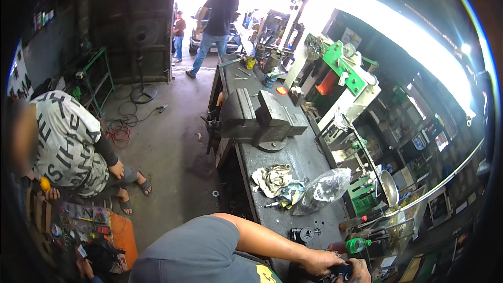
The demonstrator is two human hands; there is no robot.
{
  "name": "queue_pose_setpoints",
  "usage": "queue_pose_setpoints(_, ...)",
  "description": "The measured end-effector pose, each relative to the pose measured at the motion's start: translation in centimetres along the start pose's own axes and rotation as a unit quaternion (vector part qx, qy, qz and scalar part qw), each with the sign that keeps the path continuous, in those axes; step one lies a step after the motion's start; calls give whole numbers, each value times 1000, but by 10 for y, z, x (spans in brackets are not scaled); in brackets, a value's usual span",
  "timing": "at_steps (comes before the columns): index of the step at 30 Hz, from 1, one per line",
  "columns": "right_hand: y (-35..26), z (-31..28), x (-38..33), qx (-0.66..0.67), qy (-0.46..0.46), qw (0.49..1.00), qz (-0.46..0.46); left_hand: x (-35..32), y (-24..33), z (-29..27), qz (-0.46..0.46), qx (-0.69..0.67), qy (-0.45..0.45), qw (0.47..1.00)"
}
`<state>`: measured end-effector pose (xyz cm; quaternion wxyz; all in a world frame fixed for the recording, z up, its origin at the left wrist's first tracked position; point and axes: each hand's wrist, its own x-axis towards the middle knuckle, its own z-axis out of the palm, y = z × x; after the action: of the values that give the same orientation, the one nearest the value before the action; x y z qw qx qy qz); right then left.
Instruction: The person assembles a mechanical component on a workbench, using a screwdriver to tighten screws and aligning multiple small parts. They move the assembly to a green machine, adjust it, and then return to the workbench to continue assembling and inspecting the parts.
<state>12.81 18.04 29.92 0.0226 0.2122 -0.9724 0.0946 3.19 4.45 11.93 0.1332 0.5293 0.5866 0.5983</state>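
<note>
My left arm reaches across the lower edge to my left hand, its fingers closed round a small dark part whose kind I cannot make out. Against the other side of that part, my right hand has its fingers curled on it, partly cut off by the picture's lower edge. Close by on the bench are a round black metal part and a bottle with a green end lying on its side. Farther up lie a clear plastic bag and crumpled rags.
A large bench vise stands on the dark workbench. Beyond the bench rises a press with a green crossbeam. At left a seated person is beside an orange board. Another person walks near the doorway; red cables lie on the floor.
</note>
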Motion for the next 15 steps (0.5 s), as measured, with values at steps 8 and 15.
queue_pose_setpoints(8,-10,1,10,-20,62,997,-32,7,-9,13,40,73,25,996)
queue_pose_setpoints(15,24,26,-3,3,36,996,82,13,-6,-14,28,137,22,990)
